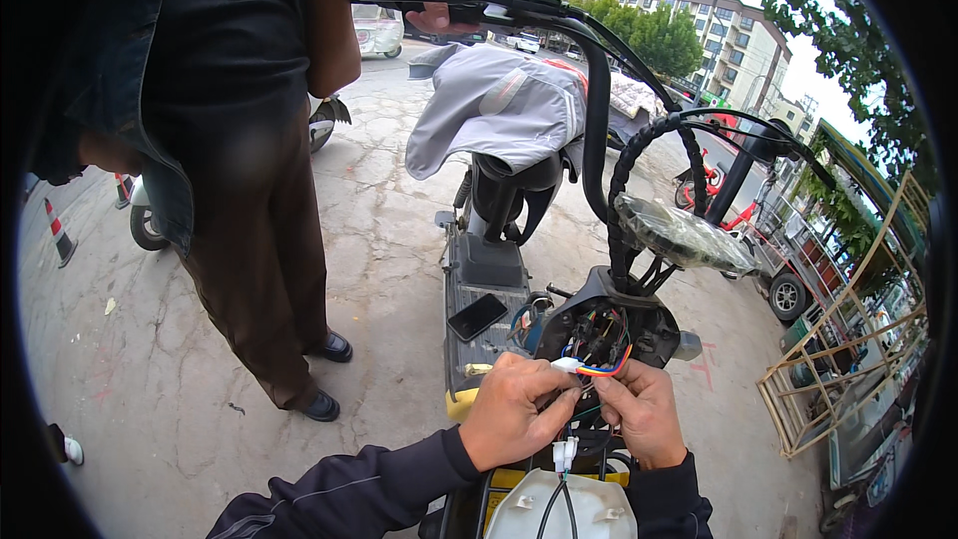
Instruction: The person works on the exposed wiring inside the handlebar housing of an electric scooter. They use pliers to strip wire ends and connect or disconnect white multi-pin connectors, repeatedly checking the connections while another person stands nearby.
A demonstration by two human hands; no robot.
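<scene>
My left hand [521, 407] is closed, its fingers and thumb pinched around a white plug connector [567, 364]. A bundle of red, yellow and blue wires [605, 371] curves from the plug toward my right hand [645, 411]. That hand is closed too, thumb and forefinger pressed together on thin wires; the exact grip point is partly hidden. Just beyond both hands, the opened front housing [654, 331] of an electric scooter shows a tangle of wires [597, 329]. Below them hangs a second white connector [565, 453] on dark wires, above a white plastic cover [559, 509].
A phone [477, 317] lies on the scooter's footboard [481, 274]. The handlebar [589, 25] and a plastic-wrapped display [684, 233] rise above. A person [235, 160] stands at left, one hand on the grip. A grey cloth [499, 105] covers the seat; a wooden frame [848, 319] stands right.
</scene>
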